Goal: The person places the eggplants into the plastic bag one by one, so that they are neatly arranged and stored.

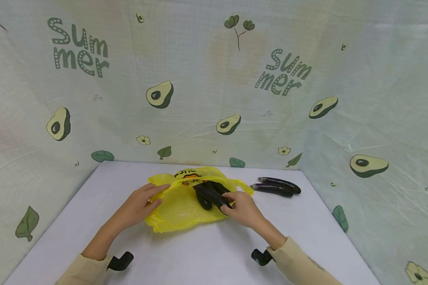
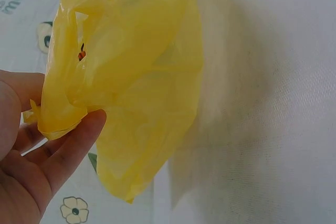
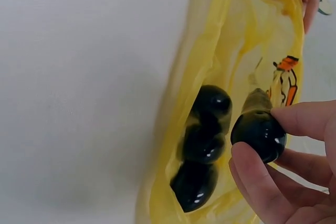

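A yellow plastic bag (image 1: pixel 178 209) with black and orange print lies with its mouth spread toward me. My left hand (image 1: pixel 139 204) holds the bag's left edge; in the left wrist view its fingers (image 2: pixel 79 142) are bent about a gathered fold of the yellow film. My right hand (image 1: pixel 244 209) pinches the near end of a dark eggplant (image 1: pixel 214 196) between thumb and fingers, and the eggplant's other end reaches into the bag. Beside it in the right wrist view, the rounded ends of other eggplants (image 3: pixel 202 142) sit in a row inside the bag.
Two more eggplants (image 1: pixel 272 190) lie side by side on the white table (image 1: pixel 199 257), right of the bag. A printed cloth (image 1: pixel 199 59) with avocados and lettering hangs behind and along both sides. Black curved pieces (image 1: pixel 120 262) stick out at both cuffs.
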Available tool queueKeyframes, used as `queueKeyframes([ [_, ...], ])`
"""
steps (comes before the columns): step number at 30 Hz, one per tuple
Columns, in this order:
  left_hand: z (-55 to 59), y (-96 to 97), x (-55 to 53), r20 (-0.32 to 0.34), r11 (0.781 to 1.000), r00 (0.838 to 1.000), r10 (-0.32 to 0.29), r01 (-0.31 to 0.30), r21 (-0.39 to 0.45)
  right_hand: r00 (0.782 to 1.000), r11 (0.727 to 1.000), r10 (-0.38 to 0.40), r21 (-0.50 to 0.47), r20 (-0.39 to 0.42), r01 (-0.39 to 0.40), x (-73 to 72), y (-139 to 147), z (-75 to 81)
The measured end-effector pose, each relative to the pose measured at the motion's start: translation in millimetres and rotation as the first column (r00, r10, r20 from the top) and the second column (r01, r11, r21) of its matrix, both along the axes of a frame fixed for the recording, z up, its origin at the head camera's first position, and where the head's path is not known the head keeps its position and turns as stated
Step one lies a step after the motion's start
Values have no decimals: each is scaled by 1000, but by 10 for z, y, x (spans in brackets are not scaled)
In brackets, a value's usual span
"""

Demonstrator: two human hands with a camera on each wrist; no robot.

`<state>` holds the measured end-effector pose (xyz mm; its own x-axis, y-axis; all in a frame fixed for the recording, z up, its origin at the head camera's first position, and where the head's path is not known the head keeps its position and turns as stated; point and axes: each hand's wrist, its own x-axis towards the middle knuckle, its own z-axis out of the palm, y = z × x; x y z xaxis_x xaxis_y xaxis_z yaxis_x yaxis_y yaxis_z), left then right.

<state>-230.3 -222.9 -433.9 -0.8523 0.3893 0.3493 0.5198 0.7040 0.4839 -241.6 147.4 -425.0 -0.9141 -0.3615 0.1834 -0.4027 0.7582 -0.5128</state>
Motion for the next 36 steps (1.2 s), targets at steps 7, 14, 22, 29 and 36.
queueKeyframes([
  [7, 8, 4, 10, -7, 1000, 1000, -3, 3, 6, 1000, 1000, -2, -24, -9, 2, -2, -71, -12],
  [14, 3, 3, -4, -18, 1000, 1000, -9, 9, 9, 1000, 1000, -3, -26, 2, 3, -38, -107, -53],
  [22, 15, 5, 0, -10, 1000, 1000, -11, 11, 8, 1000, 999, 18, -47, 13, -17, -58, -158, -94],
  [29, 12, 3, 1, -14, 1000, 1000, -12, 12, 4, 1000, 998, 20, -67, 7, -19, -43, -243, -128],
  [36, -1, 4, 2, -14, 1000, 1000, -15, 14, -2, 1000, 997, 5, -79, 11, -4, -57, -373, -230],
])
